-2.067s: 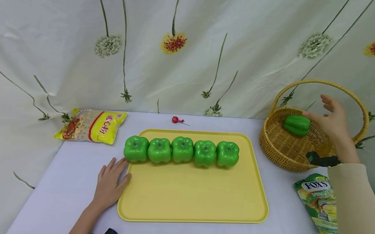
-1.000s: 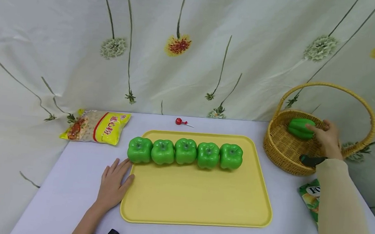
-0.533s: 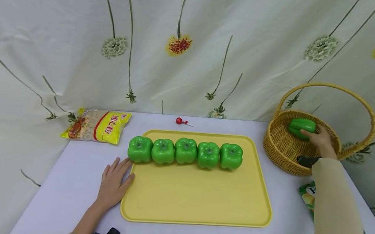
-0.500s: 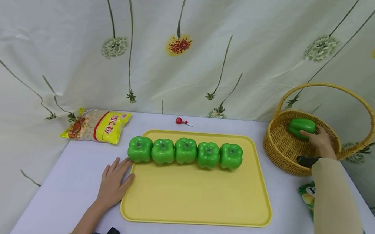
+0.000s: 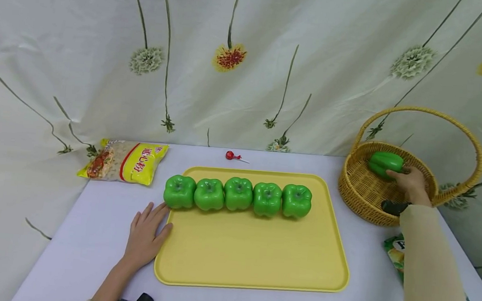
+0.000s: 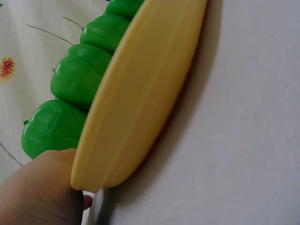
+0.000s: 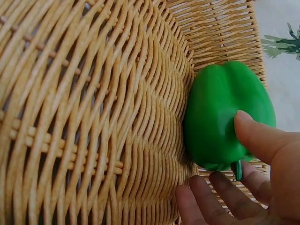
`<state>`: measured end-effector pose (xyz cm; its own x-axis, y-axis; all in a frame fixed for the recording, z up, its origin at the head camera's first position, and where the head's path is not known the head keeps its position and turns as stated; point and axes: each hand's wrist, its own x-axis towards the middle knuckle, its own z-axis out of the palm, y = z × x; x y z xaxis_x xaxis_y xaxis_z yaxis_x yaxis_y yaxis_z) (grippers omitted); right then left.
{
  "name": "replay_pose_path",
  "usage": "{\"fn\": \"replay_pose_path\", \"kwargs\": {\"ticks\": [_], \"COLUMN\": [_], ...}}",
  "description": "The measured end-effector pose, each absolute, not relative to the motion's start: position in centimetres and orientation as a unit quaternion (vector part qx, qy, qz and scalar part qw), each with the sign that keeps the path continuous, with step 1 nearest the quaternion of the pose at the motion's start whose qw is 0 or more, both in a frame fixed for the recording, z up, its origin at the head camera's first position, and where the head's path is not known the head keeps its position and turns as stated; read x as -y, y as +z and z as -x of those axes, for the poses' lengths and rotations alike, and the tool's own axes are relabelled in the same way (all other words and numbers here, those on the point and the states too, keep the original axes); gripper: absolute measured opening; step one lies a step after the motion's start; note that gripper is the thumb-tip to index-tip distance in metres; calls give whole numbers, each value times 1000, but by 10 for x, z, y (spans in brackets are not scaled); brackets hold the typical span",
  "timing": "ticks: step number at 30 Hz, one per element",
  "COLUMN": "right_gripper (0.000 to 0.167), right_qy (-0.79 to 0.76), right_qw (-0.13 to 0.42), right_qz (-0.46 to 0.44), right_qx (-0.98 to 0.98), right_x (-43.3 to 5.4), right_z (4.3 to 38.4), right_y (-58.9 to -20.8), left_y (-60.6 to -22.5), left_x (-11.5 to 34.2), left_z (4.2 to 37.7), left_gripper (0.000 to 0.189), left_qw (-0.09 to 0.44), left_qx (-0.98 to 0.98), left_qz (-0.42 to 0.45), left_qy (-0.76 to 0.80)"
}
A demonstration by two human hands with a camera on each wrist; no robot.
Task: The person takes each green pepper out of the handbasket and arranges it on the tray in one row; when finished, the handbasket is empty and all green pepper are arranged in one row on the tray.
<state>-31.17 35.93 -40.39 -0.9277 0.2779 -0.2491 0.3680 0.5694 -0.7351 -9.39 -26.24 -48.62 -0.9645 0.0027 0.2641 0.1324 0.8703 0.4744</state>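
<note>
In the head view my right hand [image 5: 411, 183] is inside the wicker basket [image 5: 359, 199] at the right, at the stem end of a green bell pepper [image 5: 385, 164]. The right wrist view shows my thumb on the pepper's side [image 7: 227, 112] and the index finger near its stem; the other fingers [image 7: 206, 199] stretch below it. My left hand [image 5: 144, 237] rests beside the left edge of the yellow tray [image 5: 253, 252], fingers extended and fingertips near the leftmost pepper. A row of several green bell peppers [image 5: 238, 194] lines the tray's far side.
A yellow food packet [image 5: 124, 162] lies at the back left. Behind the tray is a red lollipop [image 5: 230, 156]. A green packet [image 5: 396, 255] lies below the basket, mostly hidden by the right sleeve. The basket's tall handle [image 5: 421, 110] arches over the right hand.
My right hand has gone down from above the basket to the pepper inside. The pepper has turned and shifted slightly left under the fingers. The left hand has stayed beside the tray.
</note>
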Motion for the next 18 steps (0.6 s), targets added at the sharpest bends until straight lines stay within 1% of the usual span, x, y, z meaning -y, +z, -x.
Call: {"fn": "replay_pose_path", "kwargs": {"ticks": [5,18], "right_gripper": [77,75], "right_qy": [-407,-370], "right_qw": [48,6], "right_qz": [-189,-164], "right_qx": [-893,-914], "right_x": [-359,-357], "right_z": [310,307], "right_y": [-404,-404], "left_y": [-486,-486], "left_x": [262,262], "left_z": [94,93], "left_gripper": [47,47], "left_qw": [129,139], "left_qx": [959,958], "left_qz": [35,39], "left_qy": [-251,-249]}}
